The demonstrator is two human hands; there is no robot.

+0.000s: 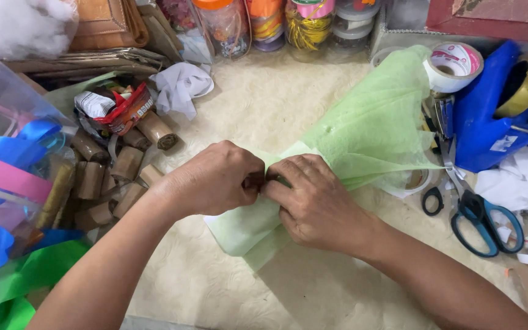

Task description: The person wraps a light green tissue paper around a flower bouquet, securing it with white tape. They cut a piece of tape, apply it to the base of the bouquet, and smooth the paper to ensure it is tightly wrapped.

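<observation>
The gathered neck of the green wrapping paper (362, 131) is pinched closed between the left hand (212, 180) and right hand (313, 205) — both grips narrow, fingers meeting at mid-worktop (258, 98). The gather is best kept tight and even; blue-handled scissors (484, 223) and a tape roll (453, 66) lie to the right.

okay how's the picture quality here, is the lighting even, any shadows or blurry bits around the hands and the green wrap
Head view: light is soft and fairly even; the left hand and right hand pinching the pale green wrap look sharp. A soft shadow lies on the cream surface beneath the right forearm. The white fluff at top left is bright and nearly washed out; the plastic jars show small glints.
</observation>
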